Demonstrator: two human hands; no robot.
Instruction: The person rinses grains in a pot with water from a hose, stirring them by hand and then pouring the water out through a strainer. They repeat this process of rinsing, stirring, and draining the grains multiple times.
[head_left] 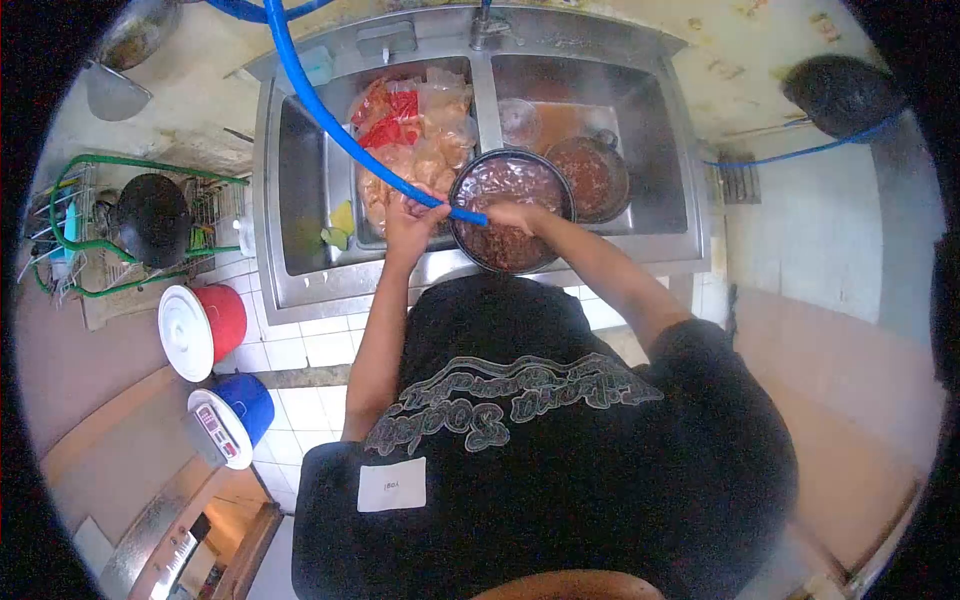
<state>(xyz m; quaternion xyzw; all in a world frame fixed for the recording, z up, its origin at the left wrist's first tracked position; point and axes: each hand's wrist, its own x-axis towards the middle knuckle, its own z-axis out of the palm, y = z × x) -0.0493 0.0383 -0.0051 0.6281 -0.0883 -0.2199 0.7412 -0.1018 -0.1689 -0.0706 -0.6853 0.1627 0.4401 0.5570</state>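
My left hand [412, 222] is closed round a blue hose [345, 142] near its end. The hose's open end points over a round dark-rimmed pot [513, 262], which holds reddish-brown contents in liquid. My right hand [512, 217] reaches into the pot beside the hose end; its fingers are partly hidden, and what they hold, if anything, cannot be made out. The pot rests over the divider and front edge of a double steel sink [350, 283]. Clear plastic bags of food [435, 150] and a red bag [392, 130] lie in the left basin.
A second pot [590, 180] of brown contents and a clear bowl [518, 122] stand in the right basin. On the left are a dish rack [100, 160] with a black wok [152, 220], a red bucket [226, 318] and a blue bucket [250, 402]. Another dark pan [838, 95] hangs at right.
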